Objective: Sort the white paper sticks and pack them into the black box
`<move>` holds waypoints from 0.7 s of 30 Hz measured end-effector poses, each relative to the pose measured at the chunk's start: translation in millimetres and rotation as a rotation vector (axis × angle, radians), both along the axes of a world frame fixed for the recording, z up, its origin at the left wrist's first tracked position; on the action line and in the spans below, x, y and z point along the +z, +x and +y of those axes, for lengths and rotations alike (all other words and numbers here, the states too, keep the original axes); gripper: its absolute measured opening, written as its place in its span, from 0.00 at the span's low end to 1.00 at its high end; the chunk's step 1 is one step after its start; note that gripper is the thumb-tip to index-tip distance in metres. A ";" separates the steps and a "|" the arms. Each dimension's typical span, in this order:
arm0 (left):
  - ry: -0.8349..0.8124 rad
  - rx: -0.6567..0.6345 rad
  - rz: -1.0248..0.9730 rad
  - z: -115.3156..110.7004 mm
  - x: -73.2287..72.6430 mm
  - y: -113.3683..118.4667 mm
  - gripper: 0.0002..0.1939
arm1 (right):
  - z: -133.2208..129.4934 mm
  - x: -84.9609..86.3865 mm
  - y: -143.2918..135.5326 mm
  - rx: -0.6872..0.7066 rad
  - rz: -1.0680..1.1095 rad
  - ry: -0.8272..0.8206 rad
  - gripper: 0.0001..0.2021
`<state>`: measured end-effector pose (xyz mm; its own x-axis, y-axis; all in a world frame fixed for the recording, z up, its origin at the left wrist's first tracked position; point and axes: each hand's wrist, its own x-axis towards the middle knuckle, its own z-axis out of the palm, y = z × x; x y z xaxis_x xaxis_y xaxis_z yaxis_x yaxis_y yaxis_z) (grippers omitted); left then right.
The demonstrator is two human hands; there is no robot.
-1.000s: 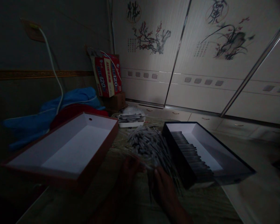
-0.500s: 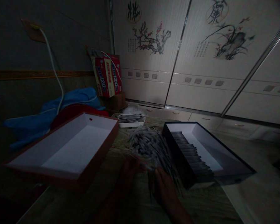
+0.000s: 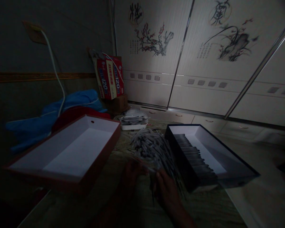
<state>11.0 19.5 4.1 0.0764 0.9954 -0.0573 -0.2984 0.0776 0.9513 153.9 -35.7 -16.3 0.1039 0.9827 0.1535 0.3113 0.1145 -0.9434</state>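
Near the table's front, my left hand [image 3: 132,173] is closed, fingertips pinching one end of a thin, pale, pen-like stick [image 3: 147,167]. The stick's other end runs to the fingertips of my right hand [image 3: 165,187], which is closed too. Something dark and narrow hangs below the right fingers; dim light hides what it is. Just beyond both hands lies a loose pile of grey pen-like sticks [image 3: 149,144]. On the right, a black box [image 3: 185,167] holds a row of similar sticks [image 3: 193,155] laid side by side.
A red box [image 3: 99,161] with a white inside stands on the left. Behind the pile is a white tray [image 3: 134,126] with more sticks. Blue cloth [image 3: 68,101] lies by the wall. Red cartons [image 3: 110,77] are stacked in the corner before the sliding cupboard doors [image 3: 154,88].
Both hands stay almost in place, the stick still between them. My right fingers have shifted very slightly. The boxes and the pile have not moved.
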 end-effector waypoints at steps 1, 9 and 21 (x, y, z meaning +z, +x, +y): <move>0.007 -0.011 -0.007 0.2 -0.4 0.1 0.13 | 0.3 -0.1 -0.2 -0.003 0.018 -0.014 0.20; 0.052 -0.049 0.002 -1.1 2.4 -0.1 0.10 | -1.6 8.7 0.4 -0.041 -0.037 -0.005 0.22; 0.141 0.026 0.259 -4.7 -0.9 -0.7 0.11 | 0.4 8.4 6.2 -0.095 -0.262 0.181 0.17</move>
<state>10.3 14.8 3.1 0.0512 0.9964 0.0677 -0.0441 -0.0654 0.9969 160.1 -35.3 -7.9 0.1272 0.9248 0.3586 0.5584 0.2321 -0.7965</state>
